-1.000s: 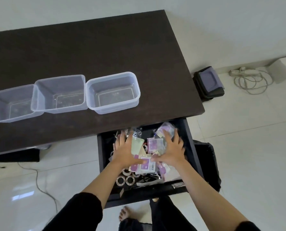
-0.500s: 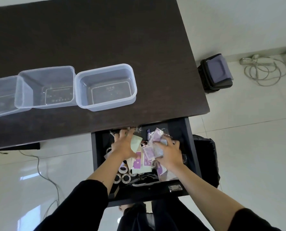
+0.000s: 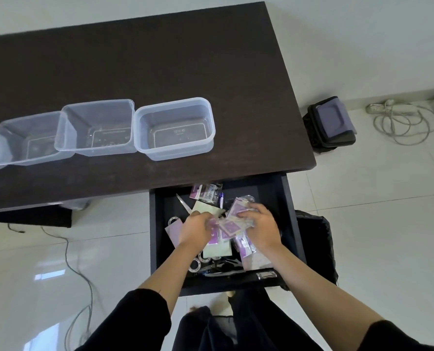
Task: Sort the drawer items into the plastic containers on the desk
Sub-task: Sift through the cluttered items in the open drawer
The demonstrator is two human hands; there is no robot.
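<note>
The black drawer stands pulled out under the dark desk. It holds purple-and-white packets, tape rolls, scissors, a pen and a pale green pad. Both hands are inside it. My left hand and my right hand are closed together on a bunch of the packets. A row of clear plastic containers sits on the desk: the right one, the middle one and a left one.
A black bag stands on the floor right of the desk, with a coiled white cable beyond it. Another dark bag sits beside the drawer. A thin cable trails over the tiled floor at left.
Both hands went from lying flat on the pile to gathering packets and have drawn closer together. The view has shifted, so the containers sit differently in frame.
</note>
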